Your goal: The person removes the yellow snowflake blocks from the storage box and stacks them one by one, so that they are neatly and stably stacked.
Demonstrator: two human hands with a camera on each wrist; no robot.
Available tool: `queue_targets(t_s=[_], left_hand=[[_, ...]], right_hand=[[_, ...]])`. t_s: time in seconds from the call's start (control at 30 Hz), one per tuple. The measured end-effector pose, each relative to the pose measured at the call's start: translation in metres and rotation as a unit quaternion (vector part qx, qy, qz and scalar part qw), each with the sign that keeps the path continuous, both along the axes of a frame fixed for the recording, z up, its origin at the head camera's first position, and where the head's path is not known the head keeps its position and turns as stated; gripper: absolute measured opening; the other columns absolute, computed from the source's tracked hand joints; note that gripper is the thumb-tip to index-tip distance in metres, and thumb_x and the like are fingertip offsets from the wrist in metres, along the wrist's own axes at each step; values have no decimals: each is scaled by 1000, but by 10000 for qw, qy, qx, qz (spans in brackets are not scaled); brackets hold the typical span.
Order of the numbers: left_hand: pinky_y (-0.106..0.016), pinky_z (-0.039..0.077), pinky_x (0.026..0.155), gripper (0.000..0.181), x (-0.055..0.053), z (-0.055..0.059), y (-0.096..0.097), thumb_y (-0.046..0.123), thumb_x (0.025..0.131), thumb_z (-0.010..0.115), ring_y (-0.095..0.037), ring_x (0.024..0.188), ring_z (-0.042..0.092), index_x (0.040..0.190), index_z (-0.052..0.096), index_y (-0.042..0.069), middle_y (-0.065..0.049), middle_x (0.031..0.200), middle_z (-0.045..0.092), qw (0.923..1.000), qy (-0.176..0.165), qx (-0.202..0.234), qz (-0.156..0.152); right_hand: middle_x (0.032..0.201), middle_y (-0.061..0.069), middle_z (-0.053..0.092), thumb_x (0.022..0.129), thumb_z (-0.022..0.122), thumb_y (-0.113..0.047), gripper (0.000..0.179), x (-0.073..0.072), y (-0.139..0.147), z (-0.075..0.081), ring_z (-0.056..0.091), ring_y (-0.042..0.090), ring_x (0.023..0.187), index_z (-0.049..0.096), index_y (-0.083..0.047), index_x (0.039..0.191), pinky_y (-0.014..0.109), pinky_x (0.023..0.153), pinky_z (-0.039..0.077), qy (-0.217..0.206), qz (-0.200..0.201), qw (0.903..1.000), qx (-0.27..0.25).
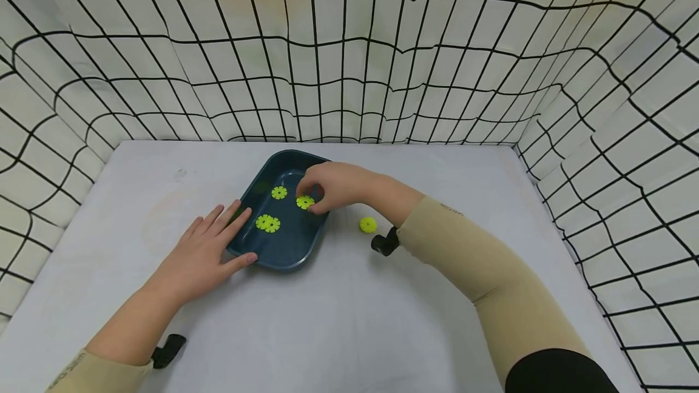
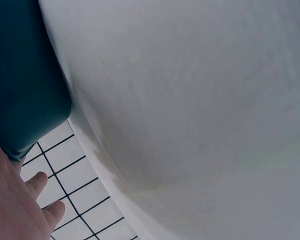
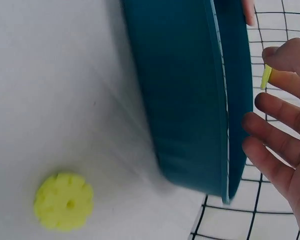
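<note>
A dark blue tray [image 1: 289,258] lies on the white table. My right hand [image 1: 344,185] is over its right side, pinching a notched yellow-green disc [image 3: 266,76] between thumb and index finger; the other fingers are spread. Inside the tray lie a single disc [image 1: 279,192] and some overlapping discs [image 1: 267,223] of the same kind. My left hand [image 1: 204,256] rests at the tray's left rim with fingers extended, the thumb at the near corner. Another yellow-green disc [image 1: 368,225] sits on the table, right of the tray, under the right forearm.
Black wire grid [image 1: 344,59] over white panels rises behind the table [image 1: 349,326] and along both sides. Small black wrist mounts [image 1: 385,241] stick out from the beige sleeves [image 1: 464,247].
</note>
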State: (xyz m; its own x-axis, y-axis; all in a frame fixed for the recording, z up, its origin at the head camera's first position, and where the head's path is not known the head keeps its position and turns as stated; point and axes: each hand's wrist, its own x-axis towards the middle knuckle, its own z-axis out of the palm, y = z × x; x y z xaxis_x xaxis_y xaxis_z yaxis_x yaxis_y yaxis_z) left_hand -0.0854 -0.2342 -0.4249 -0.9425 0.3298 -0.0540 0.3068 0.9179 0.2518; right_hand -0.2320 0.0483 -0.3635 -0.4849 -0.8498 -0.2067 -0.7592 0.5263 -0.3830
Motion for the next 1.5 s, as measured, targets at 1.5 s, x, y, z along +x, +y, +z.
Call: queue_targets(t_s=[1.5], left_hand=[[-66,12,115,96,-1,0,0,73,89,50,-42,149,12,161,15,20,-12,166,11,10000,33,-3,-29]], right_hand=[[111,-4,62,87,74,-29,32,25,114,-67,57,11,93,72,-17,116,28,85,50,322,-778,9964,128]])
